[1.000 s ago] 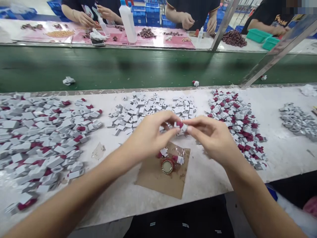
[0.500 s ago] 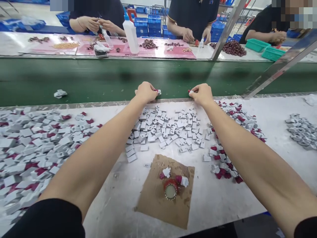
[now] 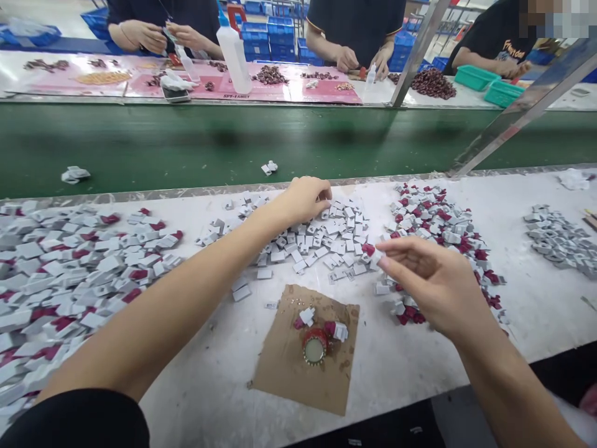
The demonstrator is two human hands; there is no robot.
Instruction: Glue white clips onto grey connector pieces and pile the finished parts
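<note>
My right hand pinches a small maroon-and-white plastic piece between thumb and forefinger, just right of the middle pile. My left hand reaches over the far side of the pile of small white plastic blocks. Its fingers curl down toward the thumb at the blocks; whatever lies between the tips is hidden. Nearer me, a cardboard square carries a red bottle cap, crimped edge up, and two maroon-and-white pieces. On the green belt lies a small white piece.
Mixed white and maroon pieces are heaped at left and right. Grey pieces lie farther right. A slanted metal post rises at the belt's right. Co-workers sit across, near a tall white bottle and green trays.
My left hand has let go of its piece on the green belt and come back to the white blocks. My right hand has drawn toward me, still pinching its piece. The view has shifted slightly.
</note>
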